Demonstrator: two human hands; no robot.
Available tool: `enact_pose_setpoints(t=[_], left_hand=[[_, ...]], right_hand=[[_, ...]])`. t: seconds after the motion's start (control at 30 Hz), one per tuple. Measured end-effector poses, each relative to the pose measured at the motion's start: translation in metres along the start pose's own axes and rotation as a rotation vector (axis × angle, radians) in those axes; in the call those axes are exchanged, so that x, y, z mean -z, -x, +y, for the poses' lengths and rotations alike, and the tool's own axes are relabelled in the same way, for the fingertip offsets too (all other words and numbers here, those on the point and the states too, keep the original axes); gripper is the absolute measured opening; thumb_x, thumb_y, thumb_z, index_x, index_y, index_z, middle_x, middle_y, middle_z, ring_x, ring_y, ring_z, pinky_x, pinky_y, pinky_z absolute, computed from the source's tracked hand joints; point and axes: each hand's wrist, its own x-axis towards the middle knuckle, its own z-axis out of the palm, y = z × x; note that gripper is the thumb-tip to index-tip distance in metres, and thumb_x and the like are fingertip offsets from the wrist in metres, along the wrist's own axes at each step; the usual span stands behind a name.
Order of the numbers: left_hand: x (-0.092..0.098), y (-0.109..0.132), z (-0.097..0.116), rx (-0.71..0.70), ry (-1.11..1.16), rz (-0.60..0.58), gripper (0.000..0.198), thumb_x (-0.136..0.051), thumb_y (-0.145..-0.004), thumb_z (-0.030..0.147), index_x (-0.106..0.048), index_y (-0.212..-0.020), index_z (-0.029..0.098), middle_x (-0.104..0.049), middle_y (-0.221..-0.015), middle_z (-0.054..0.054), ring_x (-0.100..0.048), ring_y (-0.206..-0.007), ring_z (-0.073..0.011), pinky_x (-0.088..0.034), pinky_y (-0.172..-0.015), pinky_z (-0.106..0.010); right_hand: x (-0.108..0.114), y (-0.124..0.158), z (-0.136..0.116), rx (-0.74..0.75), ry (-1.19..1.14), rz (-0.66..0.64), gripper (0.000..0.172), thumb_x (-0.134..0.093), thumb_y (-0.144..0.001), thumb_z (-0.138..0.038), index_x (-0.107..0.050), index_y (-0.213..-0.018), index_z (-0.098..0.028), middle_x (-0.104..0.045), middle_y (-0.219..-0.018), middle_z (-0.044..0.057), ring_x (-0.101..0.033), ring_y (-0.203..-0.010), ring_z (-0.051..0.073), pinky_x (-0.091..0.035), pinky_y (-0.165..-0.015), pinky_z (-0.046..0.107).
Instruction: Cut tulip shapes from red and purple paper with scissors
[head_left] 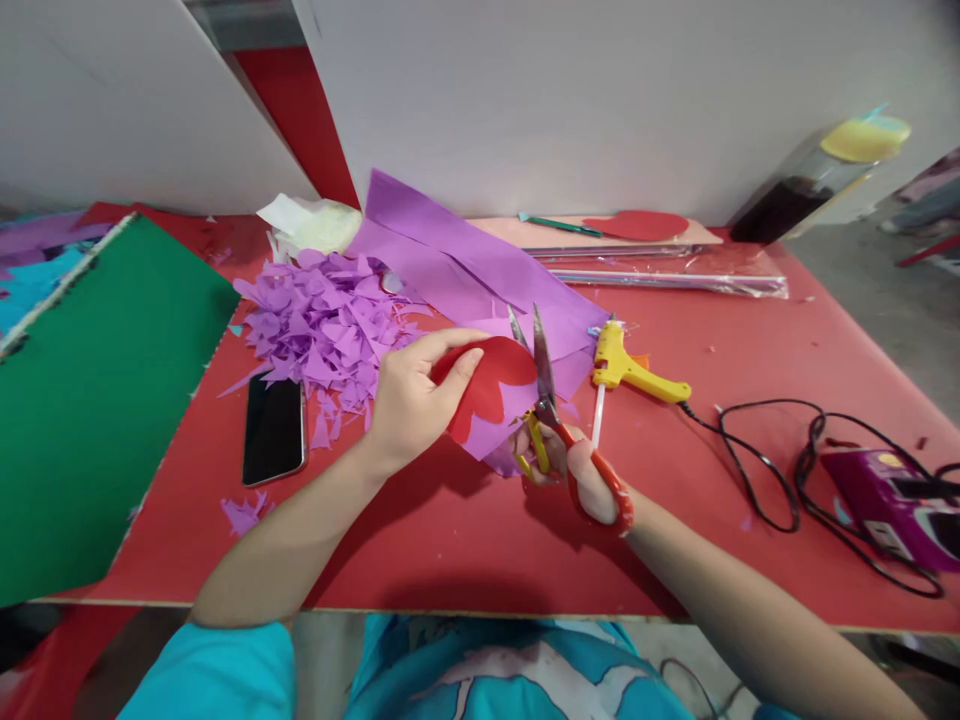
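Red cutout (pixel 491 372), lying on a smaller purple piece (pixel 517 402), sits at the centre of the clock, held up just above the red table (pixel 750 350). Its left hand (pixel 412 400) grips from 9 o'clock, thumb pressed flat on top and fingers mostly hidden beneath, pinched down with almost no gap. Around 4 o'clock, the right hand (pixel 564 462) is curled through the scissors' (pixel 545 385) red and yellow loops, partly spread; the blades stand a little apart beside the 3 o'clock edge. Both layers look light and thin, probably bendy like craft foam or stiff paper, so they could slide against each other or tear at narrow points. A broad thumb-over-fingers pinch near the middle should suit best, clear of the blades. Purple scraps (pixel 315 320) heap at 10 o'clock; a yellow glue gun (pixel 611 358) lies at 3.
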Motion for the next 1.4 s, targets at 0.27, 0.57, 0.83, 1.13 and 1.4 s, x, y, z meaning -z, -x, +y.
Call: enact_pose_setpoints(t=[0.27,0.57,0.83,1.13,1.4], left_hand=[[0.006,-0.005,0.001,0.011,-0.017,-0.053,0.017,-0.059,-0.081,0.015,-0.069,-0.094,0.017,-0.073,-0.094,-0.002,-0.068,-0.089,-0.0136,-0.053,-0.085,-0.023],[0.015,-0.009,0.002,0.007,-0.066,-0.136,0.018,-0.057,-0.081,0.016,-0.070,-0.094,0.018,-0.074,-0.094,-0.001,-0.068,-0.087,-0.0146,-0.053,-0.085,-0.025],[0.022,-0.012,-0.001,0.005,-0.135,-0.187,0.018,-0.057,-0.081,0.019,-0.070,-0.093,0.018,-0.073,-0.095,-0.002,-0.068,-0.088,-0.0156,-0.053,-0.084,-0.025],[0.023,-0.015,-0.001,0.035,-0.134,-0.214,0.019,-0.058,-0.081,0.020,-0.070,-0.094,0.017,-0.073,-0.096,-0.002,-0.068,-0.088,-0.0160,-0.052,-0.086,-0.028],[0.024,-0.014,0.001,0.043,-0.136,-0.227,0.019,-0.058,-0.081,0.021,-0.070,-0.094,0.016,-0.073,-0.096,-0.003,-0.068,-0.089,-0.0161,-0.052,-0.087,-0.026]], right_hand=[[0.000,-0.002,-0.003,-0.009,0.018,-0.020,0.063,-0.027,-0.079,-0.076,-0.053,-0.082,-0.019,-0.044,-0.067,0.001,-0.032,-0.049,0.011,-0.026,-0.045,0.027],[0.001,-0.002,-0.008,-0.045,0.031,-0.054,0.063,-0.029,-0.078,-0.077,-0.050,-0.076,-0.019,-0.042,-0.065,-0.001,-0.034,-0.049,0.010,-0.024,-0.044,0.024],[0.002,-0.003,-0.008,-0.020,0.138,-0.074,0.061,-0.023,-0.082,-0.075,-0.046,-0.071,-0.019,-0.039,-0.060,-0.002,-0.033,-0.049,0.010,-0.027,-0.047,0.027],[0.000,-0.003,-0.001,-0.054,0.095,-0.061,0.060,-0.024,-0.080,-0.077,-0.039,-0.066,-0.020,-0.036,-0.056,-0.004,-0.028,-0.045,0.009,-0.022,-0.044,0.026],[0.002,0.000,0.012,-0.056,0.050,-0.060,0.058,-0.022,-0.081,-0.075,-0.033,-0.064,-0.021,-0.033,-0.056,-0.004,-0.027,-0.044,0.009,-0.020,-0.042,0.026]])
